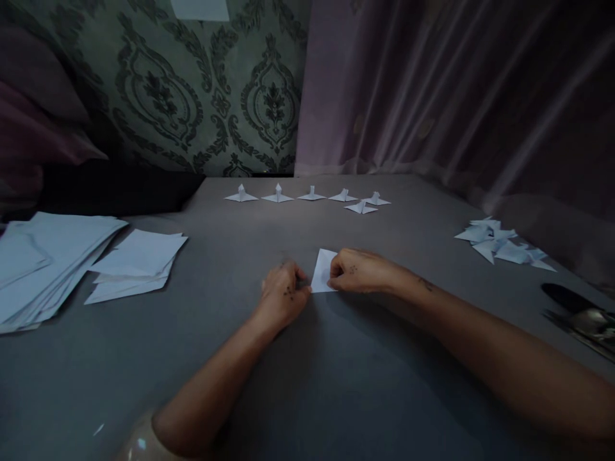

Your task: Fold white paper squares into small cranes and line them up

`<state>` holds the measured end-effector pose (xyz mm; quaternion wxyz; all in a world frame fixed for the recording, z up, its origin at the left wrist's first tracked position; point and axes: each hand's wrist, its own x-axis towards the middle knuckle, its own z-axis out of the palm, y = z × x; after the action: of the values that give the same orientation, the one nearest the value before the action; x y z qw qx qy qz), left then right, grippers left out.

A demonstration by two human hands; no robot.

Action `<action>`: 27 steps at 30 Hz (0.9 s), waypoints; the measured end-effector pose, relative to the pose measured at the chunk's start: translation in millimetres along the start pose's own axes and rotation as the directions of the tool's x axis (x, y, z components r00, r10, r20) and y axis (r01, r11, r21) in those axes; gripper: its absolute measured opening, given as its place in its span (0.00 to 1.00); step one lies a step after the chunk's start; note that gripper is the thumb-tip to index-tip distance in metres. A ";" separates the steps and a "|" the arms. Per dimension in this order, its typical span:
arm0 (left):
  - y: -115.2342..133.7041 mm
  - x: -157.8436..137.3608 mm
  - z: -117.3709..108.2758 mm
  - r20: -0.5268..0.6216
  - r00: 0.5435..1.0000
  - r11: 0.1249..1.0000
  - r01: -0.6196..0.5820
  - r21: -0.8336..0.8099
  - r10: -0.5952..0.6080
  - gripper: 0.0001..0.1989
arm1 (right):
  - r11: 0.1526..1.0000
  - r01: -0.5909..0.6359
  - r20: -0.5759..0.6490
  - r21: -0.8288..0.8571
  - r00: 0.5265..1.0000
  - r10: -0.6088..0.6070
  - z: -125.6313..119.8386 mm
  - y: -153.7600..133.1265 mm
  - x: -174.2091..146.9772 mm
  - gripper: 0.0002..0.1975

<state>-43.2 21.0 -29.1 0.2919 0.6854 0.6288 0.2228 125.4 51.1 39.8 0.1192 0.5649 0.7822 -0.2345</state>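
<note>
A small piece of white paper (321, 272), seemingly folded, lies on the grey surface between my two hands. My left hand (284, 293) is closed, its thumb and fingertips at the paper's lower left corner. Curled over the right part of the same paper is my right hand (358, 270), its fingertips pressed down on it. The paper's right edge is hidden under that hand.
Several folded paper figures (277, 194) stand in a row at the back. More folded pieces (504, 242) lie heaped at the right, near dark-handled scissors (583, 317). On the left are a small stack of squares (139, 256) and larger sheets (52, 262).
</note>
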 end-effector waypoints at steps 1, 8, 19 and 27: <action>-2.6 2.1 -0.8 0.011 1.000 0.999 0.009 -0.042 -0.009 0.08 | 1.000 0.003 0.007 -0.007 1.000 -0.003 -0.9 -0.8 0.3 0.09; -7.4 -2.3 -5.2 -0.012 0.986 0.971 -0.165 -0.171 0.165 0.10 | 0.997 -0.012 0.048 -0.079 0.999 0.015 -2.6 -6.7 4.0 0.10; -7.0 -18.6 15.9 0.122 0.744 0.708 -0.664 0.239 0.657 0.15 | 0.998 0.026 0.028 -0.050 0.999 -0.025 0.3 -3.4 2.7 0.11; 1.1 -23.6 8.1 0.111 0.797 0.775 -0.603 0.191 0.593 0.19 | 0.956 0.250 -0.073 0.157 0.968 -0.241 13.1 25.8 1.1 0.12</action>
<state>-39.5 -3.4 -32.8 0.1435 0.8819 0.3921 0.2188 148.2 52.0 22.1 0.0215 0.4773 0.8270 -0.2961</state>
